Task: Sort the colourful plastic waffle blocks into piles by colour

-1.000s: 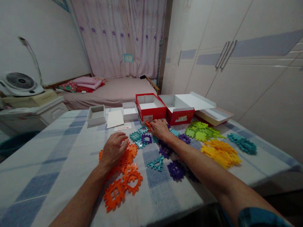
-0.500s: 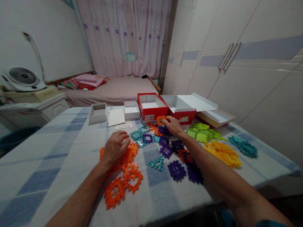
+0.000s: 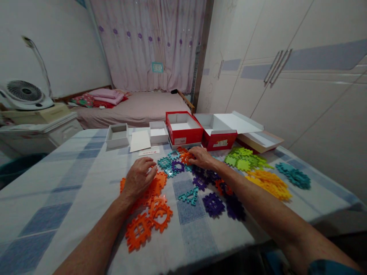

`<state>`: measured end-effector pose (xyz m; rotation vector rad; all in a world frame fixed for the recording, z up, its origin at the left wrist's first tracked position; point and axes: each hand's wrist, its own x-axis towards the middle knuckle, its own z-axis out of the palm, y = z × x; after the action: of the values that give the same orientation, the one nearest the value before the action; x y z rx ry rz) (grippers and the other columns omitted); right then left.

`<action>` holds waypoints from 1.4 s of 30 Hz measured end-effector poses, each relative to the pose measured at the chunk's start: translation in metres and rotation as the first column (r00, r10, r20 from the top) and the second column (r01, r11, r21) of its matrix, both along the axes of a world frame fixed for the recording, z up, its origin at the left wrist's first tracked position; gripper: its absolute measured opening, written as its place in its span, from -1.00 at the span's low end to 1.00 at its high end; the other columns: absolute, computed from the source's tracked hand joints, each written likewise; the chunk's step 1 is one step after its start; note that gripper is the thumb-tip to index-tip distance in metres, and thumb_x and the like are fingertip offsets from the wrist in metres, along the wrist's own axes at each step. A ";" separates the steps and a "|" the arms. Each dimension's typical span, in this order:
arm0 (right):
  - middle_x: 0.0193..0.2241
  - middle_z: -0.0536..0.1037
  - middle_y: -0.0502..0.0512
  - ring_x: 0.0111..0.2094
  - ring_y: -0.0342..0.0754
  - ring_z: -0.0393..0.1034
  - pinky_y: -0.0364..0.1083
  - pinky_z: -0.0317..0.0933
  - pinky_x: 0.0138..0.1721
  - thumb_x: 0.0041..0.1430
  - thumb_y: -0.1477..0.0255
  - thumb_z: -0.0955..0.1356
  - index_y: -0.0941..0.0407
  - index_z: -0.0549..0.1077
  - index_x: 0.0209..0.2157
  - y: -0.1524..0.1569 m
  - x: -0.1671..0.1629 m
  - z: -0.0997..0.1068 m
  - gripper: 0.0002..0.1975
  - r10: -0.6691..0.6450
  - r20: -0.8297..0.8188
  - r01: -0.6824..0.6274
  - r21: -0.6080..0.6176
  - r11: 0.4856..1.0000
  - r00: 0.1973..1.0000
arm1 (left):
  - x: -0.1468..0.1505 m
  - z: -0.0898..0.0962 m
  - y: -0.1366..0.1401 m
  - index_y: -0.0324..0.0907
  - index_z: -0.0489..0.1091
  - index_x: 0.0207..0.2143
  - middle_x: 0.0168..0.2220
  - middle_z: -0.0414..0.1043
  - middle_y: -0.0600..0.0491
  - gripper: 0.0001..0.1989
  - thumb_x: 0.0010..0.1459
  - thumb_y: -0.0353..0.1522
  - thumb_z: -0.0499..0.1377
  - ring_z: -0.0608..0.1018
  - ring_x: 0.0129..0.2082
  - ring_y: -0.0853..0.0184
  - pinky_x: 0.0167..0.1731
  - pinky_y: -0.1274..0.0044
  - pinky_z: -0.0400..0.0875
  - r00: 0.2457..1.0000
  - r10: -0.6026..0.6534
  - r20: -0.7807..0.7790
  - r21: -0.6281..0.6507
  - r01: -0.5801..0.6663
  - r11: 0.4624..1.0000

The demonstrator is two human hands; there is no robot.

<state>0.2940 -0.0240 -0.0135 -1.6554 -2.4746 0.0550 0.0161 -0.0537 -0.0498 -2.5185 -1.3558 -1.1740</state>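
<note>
My left hand (image 3: 139, 175) rests over a pile of orange plastic interlocking tiles (image 3: 153, 191), its fingers loosely bent and apart. Farther forward, my right hand (image 3: 202, 157) pinches an orange interlocking tile (image 3: 186, 157) above the mixed pieces. Teal tiles (image 3: 164, 163) and a purple tile (image 3: 178, 166) lie between my hands. Under my right forearm are more purple tiles (image 3: 200, 182), partly hidden, with an orange piece (image 3: 220, 187) among them. A teal triangular piece (image 3: 189, 196) and a purple square tile (image 3: 213, 204) lie closer to me.
Green tiles (image 3: 243, 160), yellow tiles (image 3: 269, 186) and teal tiles (image 3: 294, 175) form piles on the right. Red boxes (image 3: 187, 136), white box trays (image 3: 117, 142) and a white card (image 3: 140, 141) stand or lie along the back of the checked tablecloth (image 3: 86, 179).
My right hand has moved left and down toward me with the orange interlocking tile, lowering it to the mixed pieces. My left hand stays over the orange pile.
</note>
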 end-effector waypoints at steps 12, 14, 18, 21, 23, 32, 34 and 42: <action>-0.14 0.46 0.09 -0.09 -0.09 0.30 -0.10 0.14 -0.02 0.23 0.32 0.29 0.14 0.42 -0.16 -0.068 -0.055 0.019 -0.78 0.460 -0.409 -0.548 -0.125 0.827 0.788 | -0.001 0.002 0.000 -0.22 0.48 -0.33 -0.23 0.50 -0.10 -0.70 0.18 -0.26 0.01 0.49 -0.15 0.19 -0.05 0.30 0.38 1.000 0.013 0.024 -0.055 -0.012 0.998; -0.10 0.45 0.13 -0.05 -0.07 0.28 -0.09 0.12 0.01 0.23 0.32 0.29 0.16 0.41 -0.11 -0.067 -0.057 0.017 -0.74 0.433 -0.340 -0.482 -0.071 0.873 0.835 | -0.001 0.001 0.001 -0.23 0.49 -0.33 -0.23 0.50 -0.11 -0.70 0.18 -0.26 0.01 0.49 -0.15 0.19 -0.05 0.30 0.38 1.000 0.013 0.027 -0.049 -0.012 0.999; -0.08 0.45 0.23 0.03 0.08 0.20 0.04 0.07 -0.01 0.19 0.41 0.28 0.17 0.43 -0.11 -0.045 -0.033 0.010 -0.75 0.081 -0.020 -0.078 0.123 0.989 0.997 | -0.002 -0.001 0.002 -0.22 0.49 -0.33 -0.23 0.50 -0.10 -0.70 0.18 -0.26 0.01 0.49 -0.15 0.20 -0.05 0.32 0.38 1.000 0.013 0.026 -0.044 -0.011 0.999; -0.14 0.48 0.25 0.02 0.14 0.18 0.08 0.04 -0.04 0.18 0.41 0.26 0.16 0.46 -0.20 -0.030 -0.012 0.002 -0.78 -0.066 0.183 0.038 0.154 0.987 0.981 | -0.002 0.000 0.002 -0.22 0.49 -0.33 -0.22 0.50 -0.11 -0.69 0.19 -0.26 0.01 0.49 -0.15 0.19 -0.05 0.31 0.38 1.000 0.014 0.021 -0.049 -0.013 0.999; -0.14 0.48 0.25 0.01 0.13 0.18 0.08 0.02 -0.04 0.20 0.37 0.24 0.16 0.47 -0.23 -0.024 -0.005 -0.003 -0.77 -0.090 0.234 0.052 0.165 0.985 0.968 | -0.002 0.000 0.001 -0.23 0.49 -0.33 -0.22 0.50 -0.11 -0.69 0.19 -0.26 0.01 0.49 -0.14 0.19 -0.05 0.31 0.38 1.000 0.016 0.018 -0.055 -0.015 0.998; -0.20 0.48 0.26 -0.05 0.08 0.23 0.11 -0.10 0.03 0.23 0.42 0.22 0.21 0.46 -0.27 -0.012 -0.005 -0.011 -0.78 0.004 0.270 -0.067 0.224 0.972 0.963 | -0.001 -0.002 0.002 -0.20 0.49 -0.34 -0.21 0.50 -0.10 -0.70 0.17 -0.26 0.01 0.48 -0.12 0.18 -0.03 0.29 0.37 1.000 0.024 0.018 -0.073 -0.023 0.997; -0.18 0.47 0.26 -0.05 0.07 0.24 0.07 -0.07 0.01 0.22 0.38 0.24 0.21 0.46 -0.27 -0.013 -0.005 -0.006 -0.78 0.005 0.207 -0.050 0.209 0.977 0.978 | -0.002 -0.002 0.002 -0.18 0.48 -0.34 -0.21 0.50 -0.08 -0.72 0.17 -0.27 0.01 0.49 -0.13 0.20 -0.03 0.30 0.37 1.000 0.020 0.020 -0.075 -0.018 0.997; -0.22 0.50 0.17 -0.13 -0.03 0.29 -0.09 0.07 -0.14 0.28 0.42 0.16 0.16 0.46 -0.32 -0.010 0.006 0.009 -0.73 -0.105 -0.112 0.125 0.187 0.974 0.988 | -0.001 0.001 0.000 -0.16 0.48 -0.35 -0.22 0.50 -0.06 -0.75 0.15 -0.28 0.03 0.49 -0.14 0.21 -0.04 0.31 0.38 0.999 0.032 0.036 -0.084 -0.029 0.996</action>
<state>0.3004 -0.0340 -0.0045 -1.6659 -2.2271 -0.1094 0.0156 -0.0538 -0.0492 -2.5336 -1.4770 -1.1883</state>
